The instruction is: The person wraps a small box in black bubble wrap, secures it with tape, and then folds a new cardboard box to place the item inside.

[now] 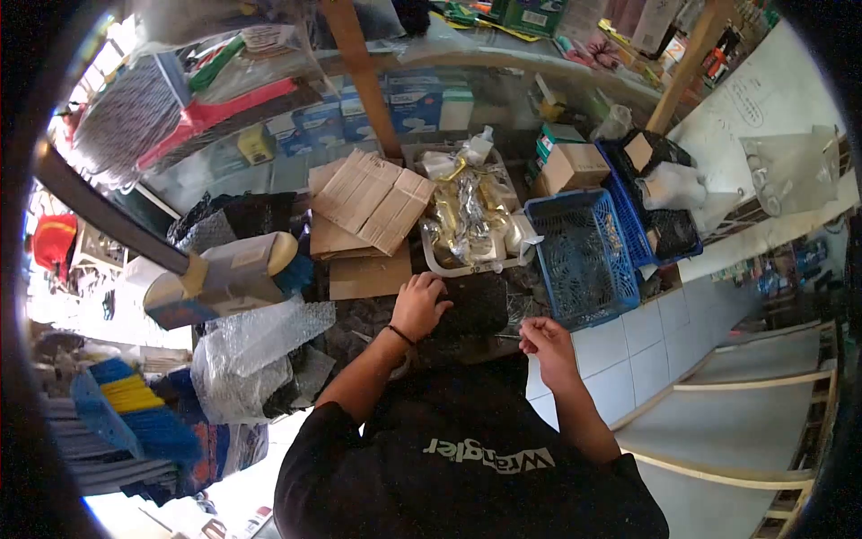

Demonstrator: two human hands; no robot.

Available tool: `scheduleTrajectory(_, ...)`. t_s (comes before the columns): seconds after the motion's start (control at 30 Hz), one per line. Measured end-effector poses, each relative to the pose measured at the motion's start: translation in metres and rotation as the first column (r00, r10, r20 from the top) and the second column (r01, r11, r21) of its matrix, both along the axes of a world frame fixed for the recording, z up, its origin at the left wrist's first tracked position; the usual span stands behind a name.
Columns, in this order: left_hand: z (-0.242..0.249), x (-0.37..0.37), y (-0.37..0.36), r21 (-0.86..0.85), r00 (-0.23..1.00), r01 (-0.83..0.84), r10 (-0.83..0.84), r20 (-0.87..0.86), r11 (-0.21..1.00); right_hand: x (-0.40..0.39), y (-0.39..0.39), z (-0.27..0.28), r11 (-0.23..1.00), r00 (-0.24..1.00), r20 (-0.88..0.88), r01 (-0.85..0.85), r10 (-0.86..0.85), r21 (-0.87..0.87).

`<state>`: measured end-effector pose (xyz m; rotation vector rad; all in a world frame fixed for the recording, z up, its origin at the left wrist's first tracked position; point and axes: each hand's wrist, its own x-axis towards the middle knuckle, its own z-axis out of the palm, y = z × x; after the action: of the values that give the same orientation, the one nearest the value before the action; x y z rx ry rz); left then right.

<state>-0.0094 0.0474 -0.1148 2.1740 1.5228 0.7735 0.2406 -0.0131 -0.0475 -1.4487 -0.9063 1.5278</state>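
My left hand (420, 307) lies on the dark surface in front of the flattened cardboard (370, 275), fingers stretched out and thumb apart, with nothing seen in it. My right hand (548, 350) is closed in a pinch to the right, near the front of the blue plastic basket (591, 314). A thin, light line shows at its fingertips, too small to name. Between and beyond the hands stands a white tray (458, 270) filled with gold and silver metal pieces in clear plastic wrapping (469, 202).
Stacked cardboard (373, 202) stands left of the tray. Bubble wrap (260, 346) and a broom head (220, 278) are at my left. A small brown box (575, 167) and another blue basket (620, 193) stand at right. Glass shelving with blue boxes (415, 103) rises behind.
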Motion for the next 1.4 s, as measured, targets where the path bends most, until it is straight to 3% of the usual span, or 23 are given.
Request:
scheduleTrajectory(0.13,-0.012,-0.004,0.012,0.009,0.997,0.044,-0.044,0.062,0.999,-0.002,-0.002,-0.007,0.999,1.000,0.012,0.027,-0.027,-0.031)
scheduleTrajectory(0.3,0.008,-0.003,0.009,-0.025,0.994,0.080,-0.077,0.083,0.997,-0.016,0.008,-0.010,0.995,0.990,0.109,-0.093,0.095,-0.025)
scheduleTrajectory(0.4,0.017,-0.010,0.008,-0.041,0.995,0.101,-0.101,0.016,0.994,-0.023,0.017,-0.013,0.992,0.970,0.207,-0.129,0.125,0.005)
scheduleTrajectory(0.5,0.015,-0.009,0.008,-0.046,0.991,0.128,-0.130,-0.035,0.991,-0.030,0.026,-0.010,0.947,0.850,0.492,-0.290,0.189,0.136)
scheduleTrajectory(0.77,0.005,-0.008,0.011,0.033,0.984,0.179,-0.178,-0.029,0.983,-0.043,0.036,-0.015,0.944,0.859,0.488,-0.275,0.156,0.182)
scheduleTrajectory(1.07,0.005,-0.003,0.005,-0.030,0.988,0.157,-0.157,-0.005,0.987,-0.060,0.048,-0.022,0.907,0.783,0.615,-0.319,0.090,0.274)
scheduleTrajectory(1.4,0.002,0.000,0.000,-0.028,0.995,0.077,-0.075,0.067,0.997,-0.073,0.066,-0.042,0.887,0.704,0.689,-0.414,0.170,0.204)
